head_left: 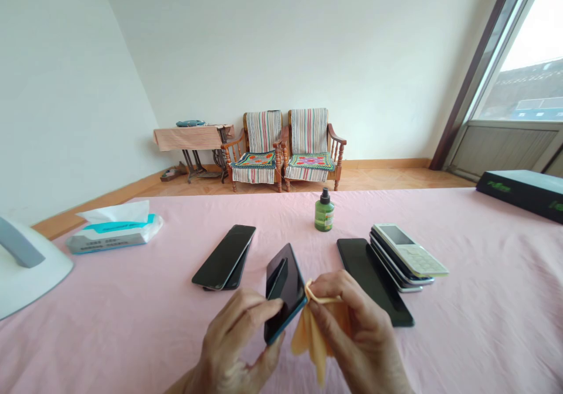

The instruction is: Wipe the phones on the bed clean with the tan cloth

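Note:
A dark smartphone [292, 291] with a blue edge is held tilted above the pink cloth, gripped near its lower end by my left hand [241, 338]. My right hand [358, 329] pinches a pale yellow cloth [319, 338] against the phone's right edge, and the cloth's folds hang down below the fingers. To the left lie two stacked black phones [224, 258]. Right of my hands, a larger black phone [373, 279] lies beside a stack of several phones, topped by a white keypad phone [411, 247].
A green spray bottle [324, 212] stands upright at the middle back of the pink tablecloth [145, 312]. At left are a tissue pack [116, 233] and part of a white appliance [33, 271]. A black box [523, 192] sits far right. Two wooden chairs [310, 142] stand beyond.

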The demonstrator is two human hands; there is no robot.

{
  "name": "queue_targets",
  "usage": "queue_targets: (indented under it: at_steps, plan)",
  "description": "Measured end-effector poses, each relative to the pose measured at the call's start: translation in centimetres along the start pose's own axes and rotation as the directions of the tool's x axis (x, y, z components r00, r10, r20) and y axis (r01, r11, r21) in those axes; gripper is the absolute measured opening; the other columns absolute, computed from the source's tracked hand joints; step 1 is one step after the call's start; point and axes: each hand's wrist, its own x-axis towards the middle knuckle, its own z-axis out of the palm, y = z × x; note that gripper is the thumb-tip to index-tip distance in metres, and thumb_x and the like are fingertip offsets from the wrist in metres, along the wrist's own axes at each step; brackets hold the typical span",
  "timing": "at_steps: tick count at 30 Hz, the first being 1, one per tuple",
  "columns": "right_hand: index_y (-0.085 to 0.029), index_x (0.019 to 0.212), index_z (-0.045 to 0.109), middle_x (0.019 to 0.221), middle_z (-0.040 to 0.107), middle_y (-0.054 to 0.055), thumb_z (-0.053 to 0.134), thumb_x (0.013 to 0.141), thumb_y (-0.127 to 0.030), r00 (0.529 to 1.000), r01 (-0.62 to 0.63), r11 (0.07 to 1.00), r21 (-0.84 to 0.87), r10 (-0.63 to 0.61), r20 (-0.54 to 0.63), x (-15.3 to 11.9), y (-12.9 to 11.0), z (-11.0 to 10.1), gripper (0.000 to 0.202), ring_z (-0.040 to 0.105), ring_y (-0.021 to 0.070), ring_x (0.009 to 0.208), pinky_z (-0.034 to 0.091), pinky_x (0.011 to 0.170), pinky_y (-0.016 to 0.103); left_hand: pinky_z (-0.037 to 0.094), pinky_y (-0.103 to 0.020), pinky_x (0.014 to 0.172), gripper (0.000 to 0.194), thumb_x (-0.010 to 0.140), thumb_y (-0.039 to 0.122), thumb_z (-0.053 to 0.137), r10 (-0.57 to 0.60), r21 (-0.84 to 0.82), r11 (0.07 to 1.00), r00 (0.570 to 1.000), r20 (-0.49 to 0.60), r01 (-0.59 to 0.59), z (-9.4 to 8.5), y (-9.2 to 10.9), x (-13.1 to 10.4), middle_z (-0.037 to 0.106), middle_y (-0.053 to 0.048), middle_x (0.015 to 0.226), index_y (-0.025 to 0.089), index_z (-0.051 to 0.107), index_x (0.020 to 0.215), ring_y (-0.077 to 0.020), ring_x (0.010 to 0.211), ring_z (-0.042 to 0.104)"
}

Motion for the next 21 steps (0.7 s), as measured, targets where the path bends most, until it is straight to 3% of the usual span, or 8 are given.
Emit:
queue_targets:
  at_steps: [4,14,18,21]
  plan:
    - [-0.021,0.090,0.058,0.082,0.059,0.002,0.054,0.085,-0.007,0.991,0.092,0.995,-0.029,-0.089,0.105,-0.4,0.1,0.5,0.016,0.062,0.0135,0.078,0.052,0.070,0.023,0.053,-0.026,0.071,0.029,0.080,0.001,0.057,-0.015,0.015,1.000,1.000,0.016,0.015,0.4,0.2,0.0,0.060,-0.008,0.086,0.011,0.058,0.107,-0.0168,0.081,0.059]
    - [-0.020,0.094,0.059,0.091,0.058,0.003,0.046,0.083,-0.001,0.949,0.160,0.982,-0.098,-0.125,0.290,-1.4,1.0,1.2,0.025,0.062,0.0109,0.081,0.053,0.071,0.020,0.052,-0.025,0.065,0.017,0.086,0.009,0.054,-0.030,0.169,0.985,0.998,0.060,0.019,1.1,-0.5,-0.5,0.063,-0.005,0.077,0.014,0.061,0.101,-0.0164,0.072,0.062]
    - [-0.020,0.095,0.060,0.090,0.059,0.003,0.047,0.084,-0.003,0.964,0.131,0.985,-0.116,-0.099,0.245,-0.8,0.7,0.9,0.024,0.062,0.0117,0.081,0.052,0.071,0.021,0.051,-0.025,0.066,0.018,0.085,0.006,0.054,-0.026,0.179,0.984,0.998,0.058,0.015,0.9,-0.2,-0.5,0.063,-0.005,0.078,0.014,0.061,0.099,-0.0160,0.071,0.061]
    - [-0.020,0.092,0.061,0.085,0.059,0.003,0.049,0.087,-0.008,0.991,0.095,0.984,-0.151,-0.078,0.112,-0.1,0.6,0.2,0.018,0.062,0.0128,0.078,0.051,0.066,0.021,0.050,-0.024,0.070,0.022,0.082,0.002,0.054,-0.038,0.132,0.991,0.999,0.030,0.034,0.5,0.2,-0.6,0.062,-0.005,0.080,0.014,0.060,0.100,-0.0153,0.073,0.061]
